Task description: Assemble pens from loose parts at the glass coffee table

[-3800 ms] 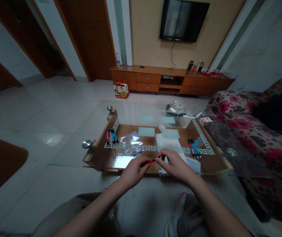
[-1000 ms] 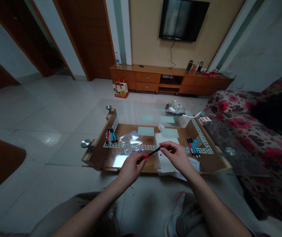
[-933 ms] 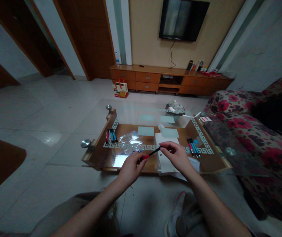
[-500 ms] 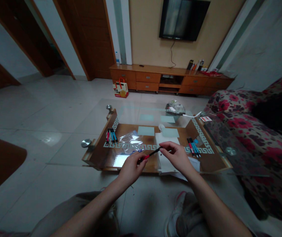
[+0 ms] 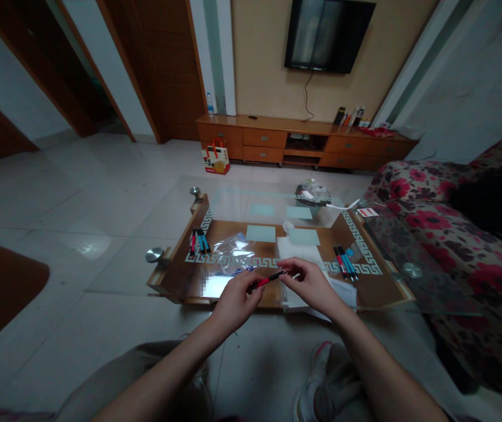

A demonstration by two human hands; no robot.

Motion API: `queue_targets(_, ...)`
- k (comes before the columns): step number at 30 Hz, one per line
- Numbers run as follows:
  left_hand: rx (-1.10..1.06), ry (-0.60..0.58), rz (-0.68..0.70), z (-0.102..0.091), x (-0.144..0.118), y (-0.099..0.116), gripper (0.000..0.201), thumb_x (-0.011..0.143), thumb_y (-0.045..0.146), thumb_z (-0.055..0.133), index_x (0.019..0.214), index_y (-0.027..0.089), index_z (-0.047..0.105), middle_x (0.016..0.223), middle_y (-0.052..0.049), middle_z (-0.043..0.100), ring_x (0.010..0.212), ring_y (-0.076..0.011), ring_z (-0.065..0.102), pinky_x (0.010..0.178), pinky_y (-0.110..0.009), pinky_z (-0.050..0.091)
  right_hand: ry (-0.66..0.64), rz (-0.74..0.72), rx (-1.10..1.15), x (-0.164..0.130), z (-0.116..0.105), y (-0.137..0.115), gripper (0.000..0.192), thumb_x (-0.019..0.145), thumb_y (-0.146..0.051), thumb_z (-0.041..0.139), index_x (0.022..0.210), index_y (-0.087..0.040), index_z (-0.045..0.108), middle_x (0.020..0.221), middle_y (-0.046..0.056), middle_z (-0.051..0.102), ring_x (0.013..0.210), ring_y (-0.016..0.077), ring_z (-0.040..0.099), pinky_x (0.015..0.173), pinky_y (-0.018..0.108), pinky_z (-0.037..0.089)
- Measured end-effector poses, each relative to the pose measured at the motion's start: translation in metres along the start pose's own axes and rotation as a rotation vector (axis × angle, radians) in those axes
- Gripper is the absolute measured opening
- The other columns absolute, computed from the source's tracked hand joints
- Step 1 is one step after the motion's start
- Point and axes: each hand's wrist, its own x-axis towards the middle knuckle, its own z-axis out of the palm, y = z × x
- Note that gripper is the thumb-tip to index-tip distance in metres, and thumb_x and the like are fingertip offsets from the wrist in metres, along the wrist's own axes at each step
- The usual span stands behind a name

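Observation:
My left hand (image 5: 235,302) grips the red lower end of a red-and-black pen (image 5: 269,279) above the near edge of the glass coffee table (image 5: 176,275). My right hand (image 5: 312,287) pinches the pen's black upper end with thumb and forefinger. The pen lies nearly level between the two hands. Under my right hand lies a white sheet of paper (image 5: 297,252). A clear plastic bag (image 5: 233,253) rests just beyond my left hand.
A few pens (image 5: 198,241) lie at the table's left end and several more pens (image 5: 344,261) at its right end. A flowered sofa (image 5: 448,246) runs along the right. A wooden TV cabinet (image 5: 303,143) and a red gift bag (image 5: 216,159) stand beyond.
Both hands have dropped slightly and come closer together. The pen has tilted from a steeper slant to nearly level, with my right hand sliding in along it.

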Motion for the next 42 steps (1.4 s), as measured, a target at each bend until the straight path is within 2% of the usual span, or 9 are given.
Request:
queue_targets(14,-0.005,-0.040,0.044,0.001,-0.003,0.000,0.019,0.086,0.010,0.050,0.096,0.019,0.064,0.091,-0.004,0.061,0.082,-0.0172,0.056,0.074,-0.028,0.044,-0.069,-0.004,-0.028,-0.002,0.003,-0.006,0.025,0.082,-0.022,0.064,0.105,-0.019,0.072,0.095,0.004,0.073,0.081,0.0168,0.065,0.069,0.027,0.049)
queue_targets(19,-0.057,-0.085,0.097,0.004,-0.005,0.003,0.036,0.085,0.008,0.049,0.117,0.021,0.059,0.103,-0.007,0.063,0.093,-0.0191,0.059,0.083,-0.031,0.047,-0.112,0.006,0.038,-0.004,0.009,-0.010,0.026,0.081,-0.021,0.065,0.107,-0.019,0.070,0.094,0.004,0.073,0.084,0.0175,0.066,0.069,0.026,0.050)
queue_targets(22,-0.075,-0.087,0.091,0.003,-0.007,0.006,0.038,0.088,0.014,0.052,0.125,0.023,0.056,0.114,-0.008,0.063,0.102,-0.0204,0.059,0.088,-0.033,0.049,-0.141,0.005,0.075,-0.005,0.014,-0.011,0.026,0.082,-0.020,0.063,0.107,-0.019,0.069,0.096,0.004,0.073,0.086,0.0175,0.068,0.070,0.026,0.050)
queue_targets(26,-0.069,-0.094,0.093,-0.001,-0.005,0.011,0.034,0.094,0.022,0.051,0.127,0.025,0.057,0.119,-0.009,0.063,0.107,-0.0212,0.059,0.092,-0.034,0.049,-0.151,0.014,0.084,-0.006,0.020,-0.011,0.033,0.081,-0.017,0.063,0.114,-0.019,0.064,0.087,0.002,0.072,0.079,0.0163,0.067,0.068,0.026,0.050)
queue_targets(31,-0.073,-0.105,0.114,-0.003,-0.003,0.012,0.039,0.094,0.014,0.047,0.130,0.027,0.056,0.124,-0.007,0.062,0.112,-0.0199,0.058,0.098,-0.033,0.046,-0.144,-0.025,0.063,-0.007,0.021,-0.008,0.047,0.081,-0.013,0.058,0.128,-0.019,0.054,0.089,0.001,0.069,0.080,0.0147,0.065,0.070,0.025,0.049)
queue_targets(34,-0.043,-0.077,0.073,-0.002,-0.003,0.009,0.038,0.094,0.015,0.046,0.128,0.027,0.057,0.123,-0.007,0.062,0.110,-0.0203,0.059,0.095,-0.032,0.047,-0.114,0.001,0.054,-0.006,0.018,-0.005,0.046,0.084,-0.015,0.055,0.130,-0.018,0.051,0.092,0.003,0.070,0.084,0.0152,0.066,0.074,0.027,0.049)
queue_targets(42,0.063,-0.051,0.007,-0.003,-0.005,0.010,0.021,0.096,0.029,0.048,0.108,0.025,0.065,0.104,-0.004,0.065,0.089,-0.0187,0.061,0.078,-0.028,0.046,-0.017,0.053,-0.033,-0.002,0.014,0.008,0.040,0.086,-0.021,0.053,0.126,-0.019,0.052,0.093,0.004,0.071,0.086,0.0172,0.066,0.077,0.030,0.049)
